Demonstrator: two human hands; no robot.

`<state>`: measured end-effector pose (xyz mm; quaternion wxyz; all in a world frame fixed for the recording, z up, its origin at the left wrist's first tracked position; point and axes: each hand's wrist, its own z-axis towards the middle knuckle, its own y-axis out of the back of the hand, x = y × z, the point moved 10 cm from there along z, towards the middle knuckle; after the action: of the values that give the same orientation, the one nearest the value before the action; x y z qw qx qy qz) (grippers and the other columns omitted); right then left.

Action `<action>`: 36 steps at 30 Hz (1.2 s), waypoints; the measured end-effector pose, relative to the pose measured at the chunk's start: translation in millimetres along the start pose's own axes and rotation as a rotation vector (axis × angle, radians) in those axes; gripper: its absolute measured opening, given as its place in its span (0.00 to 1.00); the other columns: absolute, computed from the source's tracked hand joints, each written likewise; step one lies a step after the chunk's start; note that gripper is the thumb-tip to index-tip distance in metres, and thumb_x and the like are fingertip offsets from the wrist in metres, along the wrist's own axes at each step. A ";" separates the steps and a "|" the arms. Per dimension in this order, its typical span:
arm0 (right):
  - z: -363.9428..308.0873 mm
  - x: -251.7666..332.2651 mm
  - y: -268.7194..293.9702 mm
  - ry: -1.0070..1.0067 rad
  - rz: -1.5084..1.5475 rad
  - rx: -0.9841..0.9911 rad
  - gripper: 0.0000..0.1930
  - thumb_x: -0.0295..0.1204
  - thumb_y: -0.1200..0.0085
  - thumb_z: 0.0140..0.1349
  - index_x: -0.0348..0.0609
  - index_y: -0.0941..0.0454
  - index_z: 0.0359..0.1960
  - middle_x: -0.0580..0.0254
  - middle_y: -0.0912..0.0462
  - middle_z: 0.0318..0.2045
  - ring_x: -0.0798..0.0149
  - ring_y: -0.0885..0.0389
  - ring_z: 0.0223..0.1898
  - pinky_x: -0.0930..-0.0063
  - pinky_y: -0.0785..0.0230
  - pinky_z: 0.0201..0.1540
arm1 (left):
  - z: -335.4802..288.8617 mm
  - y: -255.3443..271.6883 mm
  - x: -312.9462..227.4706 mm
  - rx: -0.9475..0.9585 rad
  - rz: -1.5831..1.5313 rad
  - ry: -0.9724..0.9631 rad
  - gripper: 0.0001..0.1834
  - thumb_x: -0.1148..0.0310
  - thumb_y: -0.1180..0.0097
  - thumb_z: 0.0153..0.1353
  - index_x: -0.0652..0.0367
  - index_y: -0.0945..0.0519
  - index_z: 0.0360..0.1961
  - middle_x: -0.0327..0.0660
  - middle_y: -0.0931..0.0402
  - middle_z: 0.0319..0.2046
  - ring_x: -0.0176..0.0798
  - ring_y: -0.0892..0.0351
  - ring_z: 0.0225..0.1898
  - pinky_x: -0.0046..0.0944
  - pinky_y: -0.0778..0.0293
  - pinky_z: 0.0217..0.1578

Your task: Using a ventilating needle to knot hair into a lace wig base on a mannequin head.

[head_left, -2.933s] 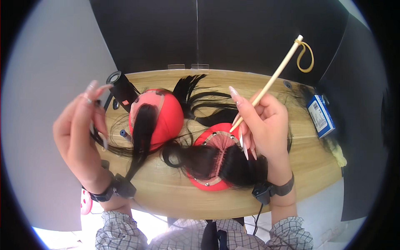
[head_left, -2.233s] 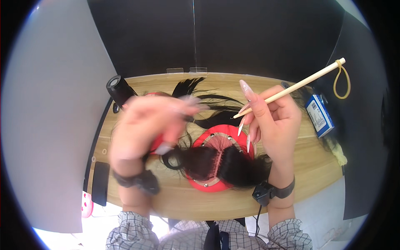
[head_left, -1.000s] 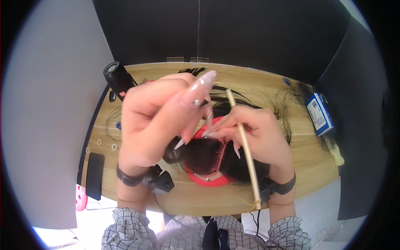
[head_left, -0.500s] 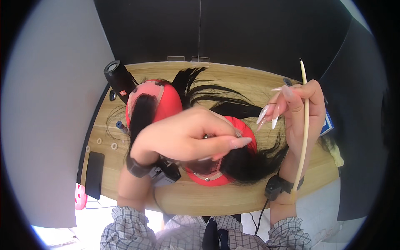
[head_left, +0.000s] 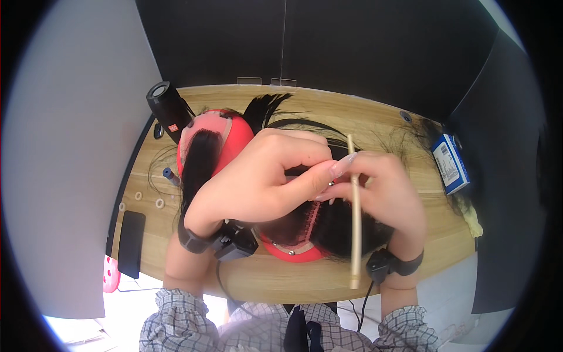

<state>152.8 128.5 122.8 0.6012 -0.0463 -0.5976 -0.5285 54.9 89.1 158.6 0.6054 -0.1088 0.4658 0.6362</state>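
Note:
My left hand [head_left: 258,176] is closed in a pinch over the nearer red wig head [head_left: 293,254]; what its fingertips hold is hidden. Beside it, my right hand [head_left: 390,190] grips a long pale-handled hook needle [head_left: 356,234], whose hooked end cannot be made out. The hands meet at the fingertips. Under them, a wig cap with a pink seam [head_left: 311,223] is pinned to the head, and black hair [head_left: 337,237] spreads to its right. A second red wig head [head_left: 239,145] with a light mesh cap and black hair [head_left: 202,161] sits to the far left, partly behind my left hand.
A black cylindrical speaker [head_left: 168,111] stands at the back left. Near the left edge lie a dark flat slab [head_left: 132,243], small pale rings [head_left: 160,203] and a blue tube [head_left: 169,174]. On the right are a blue-and-white box [head_left: 450,167] and a pale yellow crumpled piece [head_left: 471,223].
My right hand has come left and down with the hook needle, from beside the wig head to my left fingertips. My left hand has shifted only slightly. The blue-and-white box is now uncovered.

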 end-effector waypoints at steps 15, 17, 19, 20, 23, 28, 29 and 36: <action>6.7 10.4 -27.7 0.117 -0.142 0.034 0.02 0.21 0.46 0.57 0.37 0.22 0.31 0.54 0.20 0.26 0.54 0.21 0.29 0.66 0.30 0.33 | -6.1 25.4 -29.3 -0.249 0.056 -0.094 0.12 0.72 0.48 0.59 0.64 0.21 0.19 0.34 0.31 0.13 0.30 0.34 0.18 0.32 0.40 0.25; 8.3 2.8 -26.5 -0.088 0.129 0.067 0.01 0.19 0.49 0.60 0.35 0.26 0.31 0.55 0.19 0.25 0.59 0.20 0.25 0.69 0.29 0.30 | -6.8 28.5 -29.1 -0.287 0.085 -0.125 0.14 0.72 0.48 0.60 0.64 0.22 0.18 0.34 0.32 0.14 0.30 0.35 0.18 0.31 0.37 0.27; 6.3 -2.3 -25.2 -0.191 0.197 0.100 0.02 0.19 0.51 0.61 0.35 0.28 0.31 0.56 0.19 0.24 0.63 0.20 0.24 0.72 0.29 0.29 | -9.0 31.9 -33.6 -0.327 0.117 -0.160 0.15 0.72 0.49 0.61 0.65 0.23 0.18 0.34 0.32 0.14 0.30 0.35 0.18 0.31 0.34 0.28; 3.2 -11.1 -27.8 -0.295 0.265 0.133 0.03 0.19 0.52 0.63 0.35 0.29 0.30 0.57 0.19 0.23 0.66 0.20 0.23 0.74 0.29 0.27 | -11.0 36.2 -31.5 -0.367 0.120 -0.122 0.17 0.71 0.50 0.63 0.65 0.24 0.17 0.35 0.32 0.14 0.29 0.35 0.18 0.32 0.31 0.33; 4.0 -20.8 -17.7 -0.252 0.291 0.053 0.05 0.21 0.51 0.64 0.37 0.30 0.30 0.59 0.20 0.22 0.70 0.21 0.24 0.77 0.29 0.27 | -12.6 44.5 -24.7 -0.408 0.140 0.007 0.20 0.71 0.52 0.66 0.65 0.25 0.16 0.36 0.33 0.15 0.29 0.35 0.18 0.36 0.26 0.43; 6.3 -23.7 4.7 -0.179 0.533 -0.032 0.06 0.22 0.48 0.65 0.38 0.31 0.30 0.60 0.21 0.23 0.70 0.21 0.23 0.78 0.27 0.28 | -14.6 43.2 9.3 -0.334 -0.092 0.187 0.19 0.68 0.49 0.67 0.64 0.24 0.18 0.36 0.30 0.16 0.26 0.34 0.19 0.32 0.36 0.29; 7.6 -19.2 16.3 -0.092 0.560 -0.100 0.06 0.22 0.48 0.65 0.38 0.32 0.30 0.58 0.21 0.23 0.69 0.21 0.23 0.78 0.25 0.28 | -13.3 40.0 15.1 -0.304 -0.165 0.218 0.18 0.67 0.47 0.66 0.63 0.23 0.19 0.36 0.29 0.16 0.25 0.34 0.19 0.29 0.39 0.21; 8.8 -5.4 42.4 0.147 0.728 -0.238 0.07 0.26 0.49 0.68 0.39 0.33 0.33 0.55 0.20 0.25 0.63 0.17 0.25 0.75 0.22 0.27 | -2.4 -32.7 28.8 0.225 -0.316 0.229 0.18 0.71 0.47 0.66 0.64 0.24 0.16 0.37 0.28 0.16 0.31 0.29 0.21 0.32 0.33 0.29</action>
<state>177.7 156.2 145.6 0.7811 -0.2867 -0.4318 -0.3481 75.3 101.2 122.0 0.6491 -0.1838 0.5766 0.4609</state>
